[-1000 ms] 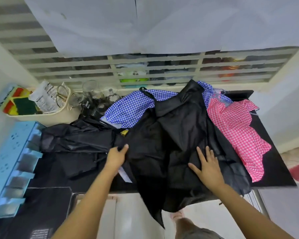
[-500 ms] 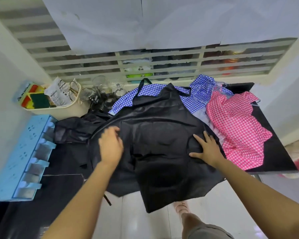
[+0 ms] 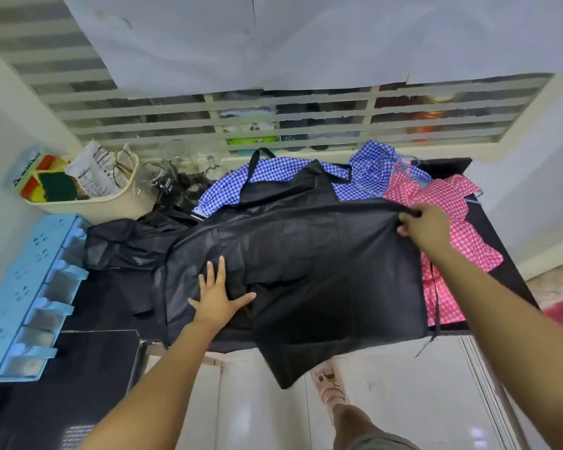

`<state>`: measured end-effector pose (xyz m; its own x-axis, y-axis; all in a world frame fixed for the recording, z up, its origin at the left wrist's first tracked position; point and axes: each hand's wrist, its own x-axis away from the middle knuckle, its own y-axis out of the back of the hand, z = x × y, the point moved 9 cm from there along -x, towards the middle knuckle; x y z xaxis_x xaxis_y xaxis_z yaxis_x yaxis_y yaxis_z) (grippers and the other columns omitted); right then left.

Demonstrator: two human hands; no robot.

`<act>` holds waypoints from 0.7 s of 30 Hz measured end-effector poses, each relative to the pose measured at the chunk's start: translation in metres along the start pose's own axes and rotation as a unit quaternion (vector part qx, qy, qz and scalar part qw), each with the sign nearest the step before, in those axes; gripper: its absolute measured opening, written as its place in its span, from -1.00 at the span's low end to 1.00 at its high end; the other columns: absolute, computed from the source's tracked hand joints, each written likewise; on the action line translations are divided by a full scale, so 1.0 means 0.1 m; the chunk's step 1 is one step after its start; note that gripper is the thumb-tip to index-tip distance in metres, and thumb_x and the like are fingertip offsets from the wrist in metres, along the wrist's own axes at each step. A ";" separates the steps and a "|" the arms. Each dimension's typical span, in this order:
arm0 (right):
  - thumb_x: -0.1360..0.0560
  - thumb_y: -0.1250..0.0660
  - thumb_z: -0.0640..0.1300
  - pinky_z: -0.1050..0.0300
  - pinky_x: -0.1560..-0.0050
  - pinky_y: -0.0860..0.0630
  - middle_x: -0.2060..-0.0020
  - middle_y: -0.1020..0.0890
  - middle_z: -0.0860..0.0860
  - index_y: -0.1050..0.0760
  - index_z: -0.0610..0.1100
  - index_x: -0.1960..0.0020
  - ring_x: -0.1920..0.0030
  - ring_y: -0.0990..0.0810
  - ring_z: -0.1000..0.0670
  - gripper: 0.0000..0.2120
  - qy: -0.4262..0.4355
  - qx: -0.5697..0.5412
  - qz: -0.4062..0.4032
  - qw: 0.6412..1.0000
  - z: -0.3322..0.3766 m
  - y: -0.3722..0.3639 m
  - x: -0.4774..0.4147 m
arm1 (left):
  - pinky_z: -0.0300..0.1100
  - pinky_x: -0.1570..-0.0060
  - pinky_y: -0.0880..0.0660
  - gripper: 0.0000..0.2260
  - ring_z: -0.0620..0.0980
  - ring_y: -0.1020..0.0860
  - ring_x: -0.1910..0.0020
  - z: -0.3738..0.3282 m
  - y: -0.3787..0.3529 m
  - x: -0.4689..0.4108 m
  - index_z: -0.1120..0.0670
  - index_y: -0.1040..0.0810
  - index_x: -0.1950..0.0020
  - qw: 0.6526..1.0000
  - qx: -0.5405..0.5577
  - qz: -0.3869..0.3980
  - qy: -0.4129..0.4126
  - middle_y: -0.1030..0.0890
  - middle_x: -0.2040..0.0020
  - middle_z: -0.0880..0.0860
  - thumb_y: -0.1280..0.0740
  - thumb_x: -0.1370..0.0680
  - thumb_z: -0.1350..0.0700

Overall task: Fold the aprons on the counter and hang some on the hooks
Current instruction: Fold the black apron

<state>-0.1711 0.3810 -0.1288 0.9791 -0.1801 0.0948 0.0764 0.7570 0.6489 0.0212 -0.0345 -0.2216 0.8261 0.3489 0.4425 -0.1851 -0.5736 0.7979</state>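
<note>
On the dark worktop (image 3: 488, 274), thin black fabric apron (image 3: 306, 254) lies spread flat, lower edge hanging over the front. Left hand (image 3: 216, 298) presses it flat, fingers spread; right hand (image 3: 424, 227) pinches its right upper edge, beside the pink checked apron (image 3: 452, 209).

Blue check apron (image 3: 283, 173) mostly hidden under black apron (image 3: 322, 254); packet (image 3: 93, 170) print too small to read; stuff behind louvres (image 3: 293, 125) v. blurry.
</note>
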 end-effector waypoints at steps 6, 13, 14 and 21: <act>-0.49 -0.32 -0.26 0.13 0.11 -0.50 0.52 -0.58 0.09 -0.38 -0.06 0.34 0.31 -0.65 0.13 -0.73 0.064 0.004 -0.060 0.996 0.79 0.35 -0.79 | 0.43 -0.35 0.02 0.08 0.16 0.21 -0.54 -0.32 0.22 -0.46 -0.13 0.31 -0.54 1.000 -0.021 0.020 0.000 0.30 -0.56 0.01 -0.45 -0.36 -0.27; -0.47 -0.37 -0.24 0.02 -0.09 -0.40 -0.14 -0.55 -0.30 -0.45 -0.35 -0.19 -0.15 -0.52 -0.26 -0.66 0.013 0.199 0.039 0.979 0.47 -0.18 -1.06 | 0.41 -0.37 0.04 0.13 0.26 0.23 -0.52 -0.55 0.27 -0.88 -0.12 0.36 -0.53 0.990 -0.098 0.103 0.021 0.37 -0.54 0.08 -0.46 -0.33 -0.29; -0.46 -0.37 -0.25 -0.01 -0.12 -0.40 -0.20 -0.50 -0.32 -0.39 -0.36 -0.24 -0.18 -0.50 -0.29 -0.59 0.004 0.236 0.046 0.971 0.40 -0.24 -1.06 | 0.41 -0.36 0.05 0.15 0.26 0.24 -0.52 -0.54 0.22 -0.91 -0.12 0.38 -0.52 0.986 -0.113 0.118 0.021 0.38 -0.53 0.09 -0.46 -0.32 -0.30; -0.43 -0.31 -0.36 0.02 -0.07 -0.50 -0.43 -0.21 -0.18 -0.33 -0.20 -0.36 -0.15 -0.47 -0.18 -0.49 0.267 0.131 0.019 0.955 0.79 -0.69 -0.17 | 0.42 -0.36 0.12 0.17 0.24 0.29 -0.52 -0.43 0.17 -1.04 -0.14 0.38 -0.51 0.990 -0.106 0.082 0.036 0.42 -0.52 0.08 -0.48 -0.29 -0.30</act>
<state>-0.2075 0.2827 -0.1154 0.9421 0.2433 -0.2309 0.0577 0.5606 0.8261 -0.0908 -0.0483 -0.2367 0.7369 0.3200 0.5955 -0.4276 -0.4616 0.7772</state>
